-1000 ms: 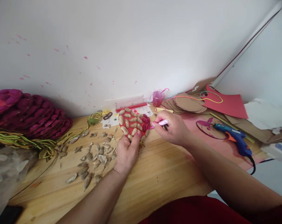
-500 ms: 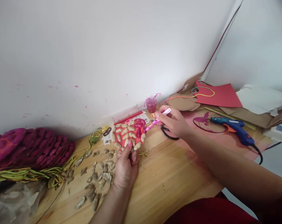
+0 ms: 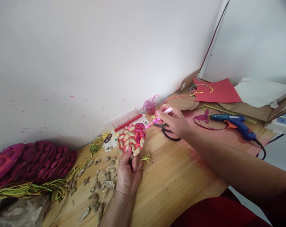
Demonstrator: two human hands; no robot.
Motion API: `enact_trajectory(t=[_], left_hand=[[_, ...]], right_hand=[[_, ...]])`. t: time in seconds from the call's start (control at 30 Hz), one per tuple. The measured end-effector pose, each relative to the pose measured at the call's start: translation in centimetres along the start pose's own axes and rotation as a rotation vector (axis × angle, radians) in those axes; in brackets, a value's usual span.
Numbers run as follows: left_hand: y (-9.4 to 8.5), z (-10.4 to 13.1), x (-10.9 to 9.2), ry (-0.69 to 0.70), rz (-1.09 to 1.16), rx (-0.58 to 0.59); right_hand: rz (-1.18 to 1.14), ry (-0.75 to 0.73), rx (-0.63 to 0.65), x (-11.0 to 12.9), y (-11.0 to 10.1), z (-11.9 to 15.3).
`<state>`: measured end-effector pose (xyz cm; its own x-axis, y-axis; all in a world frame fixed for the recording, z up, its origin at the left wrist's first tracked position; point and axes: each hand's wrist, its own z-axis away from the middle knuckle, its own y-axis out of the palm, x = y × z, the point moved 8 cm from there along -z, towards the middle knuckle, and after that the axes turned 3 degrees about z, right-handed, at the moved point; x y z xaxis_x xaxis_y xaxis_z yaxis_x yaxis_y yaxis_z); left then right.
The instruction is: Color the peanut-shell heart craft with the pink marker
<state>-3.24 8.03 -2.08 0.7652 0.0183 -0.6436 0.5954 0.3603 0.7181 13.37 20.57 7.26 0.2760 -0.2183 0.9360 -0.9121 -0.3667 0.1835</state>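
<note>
1. Taking the clock from your peanut disc (image 3: 131, 138), the wall (image 3: 110, 47) rises at 12 and the near edge of the desk (image 3: 166, 176) shows at 4; plain wood between 4 and 5 leaves you working room.
2. Your left hand (image 3: 127, 176) has its grip closed on the disc's 6 o'clock rim, thumb in front; your right hand (image 3: 176, 122) has its grip pinched on one pink-stained white stick (image 3: 155, 120) at 2, its tip at or nearly at the rim.
3. Count one translucent, pink-splashed cup (image 3: 150, 108) at 1, one pair of black-handled scissors (image 3: 162, 125) at 3, and one blue glue gun (image 3: 237, 123) farther out at 3.
4. Over a dozen wrinkled loose peanuts (image 3: 109, 184) lie around 7; several knobbly magenta discs (image 3: 31, 162) overlap at 9, too crowded to count.
5. Your disc is red and roundish, its ribbed peanuts tan, with glossy magenta ones from 1 to 3.
</note>
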Motion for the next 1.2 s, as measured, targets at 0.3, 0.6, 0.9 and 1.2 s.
enact_trajectory(t=[0.3, 0.6, 0.9, 1.2], left_hand=[[-0.1, -0.1, 0.1, -0.045, 0.071, 0.062], [0.3, -0.1, 0.3, -0.081, 0.115, 0.144], [0.1, 0.0, 0.5, -0.108, 0.118, 0.152], [0.2, -0.1, 0.4, -0.115, 0.147, 0.169]], right_hand=[[-0.009, -0.023, -0.024, 0.1, -0.1, -0.1], [-0.148, -0.027, -0.011, 0.4, -0.5, -0.4], [-0.042, -0.006, 0.067, -0.1, 0.5, -0.1], [-0.025, -0.037, 0.129, 0.2, 0.8, -0.1]])
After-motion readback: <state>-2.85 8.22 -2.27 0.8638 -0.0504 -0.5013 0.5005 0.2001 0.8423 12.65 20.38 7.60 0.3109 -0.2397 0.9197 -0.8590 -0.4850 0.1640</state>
